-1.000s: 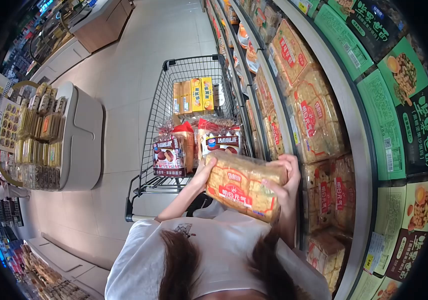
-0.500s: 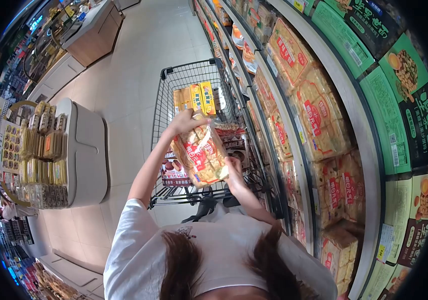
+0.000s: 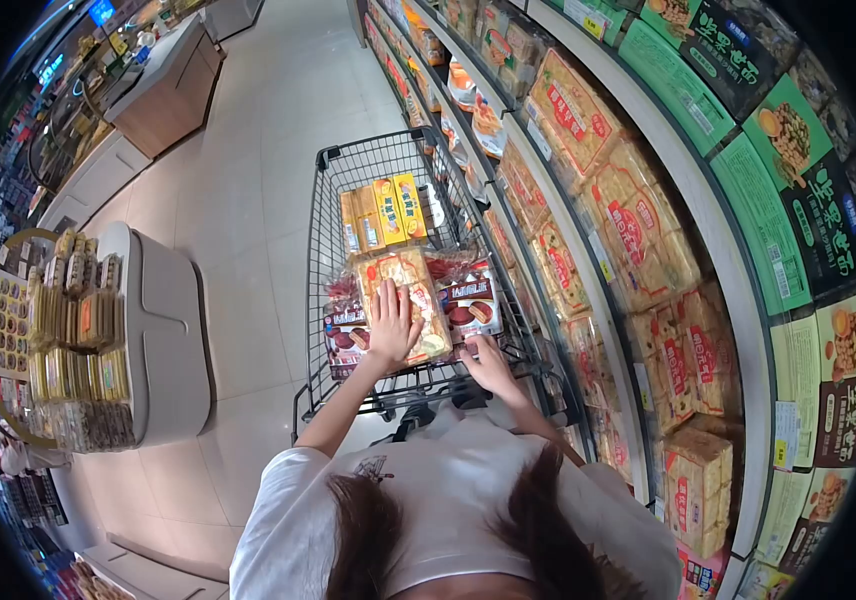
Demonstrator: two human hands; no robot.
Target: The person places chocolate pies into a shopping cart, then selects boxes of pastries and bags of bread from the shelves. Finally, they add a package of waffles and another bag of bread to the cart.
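Observation:
A clear-wrapped pack of pale yellow pastry squares with red print (image 3: 410, 270) lies in the shopping cart (image 3: 325, 160). My left hand (image 3: 394, 325) rests flat on top of it with the fingers stretched out. Close to the pack's lower right corner is my right hand (image 3: 489, 366), its fingers apart and holding nothing. Two dark red boxes with round cakes pictured on them flank the pack, a left box (image 3: 346, 338) and a right box (image 3: 472, 312). Farther up the cart stand yellow boxes (image 3: 398, 208) beside tan packs (image 3: 360, 218).
Along the right runs a shelf with wrapped pastry packs (image 3: 638, 225) and green and black boxes (image 3: 773, 225). At left stands a grey display stand (image 3: 173, 330) bearing packaged snacks (image 3: 83, 310). A tiled aisle (image 3: 268, 110) stretches ahead, with a wood-sided counter (image 3: 168, 95) beyond.
The pastry pack has gone down from between both hands into the cart. My left hand now presses flat on it, and my right hand has come off its lower edge.

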